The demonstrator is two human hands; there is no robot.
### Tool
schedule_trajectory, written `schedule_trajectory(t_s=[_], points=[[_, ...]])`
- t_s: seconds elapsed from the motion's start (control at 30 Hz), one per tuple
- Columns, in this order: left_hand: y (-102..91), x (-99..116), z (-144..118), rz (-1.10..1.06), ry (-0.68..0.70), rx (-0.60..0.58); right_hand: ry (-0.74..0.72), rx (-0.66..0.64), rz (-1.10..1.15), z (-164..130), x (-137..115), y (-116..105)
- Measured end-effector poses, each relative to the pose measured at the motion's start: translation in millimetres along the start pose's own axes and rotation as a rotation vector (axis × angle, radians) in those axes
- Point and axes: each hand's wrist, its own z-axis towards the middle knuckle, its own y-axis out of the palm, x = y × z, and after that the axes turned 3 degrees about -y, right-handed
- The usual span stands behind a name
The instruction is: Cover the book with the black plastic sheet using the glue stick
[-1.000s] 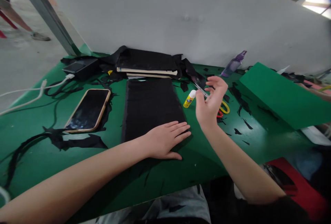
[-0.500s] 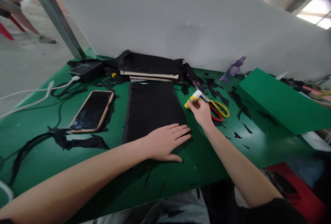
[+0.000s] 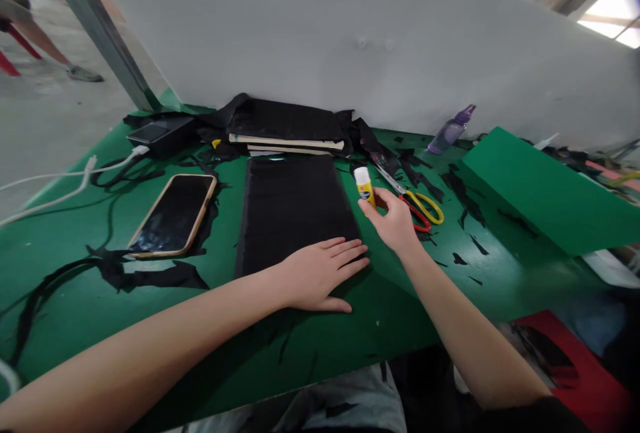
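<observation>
A flat black rectangular panel (image 3: 295, 209) lies on the green table (image 3: 400, 326) in front of me. Across its near right part rests my left hand (image 3: 325, 276), palm down with fingers spread, covering the near edge. To the right of the panel, my right hand (image 3: 393, 216) grips a yellow glue stick (image 3: 365, 187) with a white top, pointing away from me. Just beyond that hand lie scissors (image 3: 420, 209) with one red and one yellow handle, partly hidden by it. Behind the panel, a black-covered bundle (image 3: 290, 119) shows cream layers along its front.
A phone (image 3: 175, 213) lies left, near a black box (image 3: 163, 133) with a white cable. Black scraps (image 3: 463, 199) are scattered about. A purple bottle (image 3: 450, 131) leans by the grey partition (image 3: 325, 33). At right stands a green board (image 3: 550, 193). Another person's leg (image 3: 40, 29) shows far left.
The glue stick has turned in my right hand from slanting right to more upright and slightly left. My left hand stays flat on the panel. The view has shifted slightly.
</observation>
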Motion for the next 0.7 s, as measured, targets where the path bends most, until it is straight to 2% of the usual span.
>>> schedule_trajectory(t_s=[0.1,0.17,0.3,0.5,0.7], points=[[0.5,0.4,0.9,-0.002,-0.004,-0.005,0.205,-0.021,-0.027,6.7,13.0,-0.9],[0.8,0.6,1.6,-0.007,-0.004,-0.008,0.268,-0.047,-0.042,12.4,19.1,0.5],[1.3,0.7,2.3,-0.010,-0.007,-0.013,0.285,-0.122,-0.070,28.6,23.7,9.7],[2.4,0.0,1.9,-0.010,-0.010,-0.016,0.304,-0.134,-0.041,39.7,27.4,30.4],[5.5,-3.1,2.8,0.002,0.003,-0.012,0.268,-0.048,-0.025,34.7,40.2,23.3]])
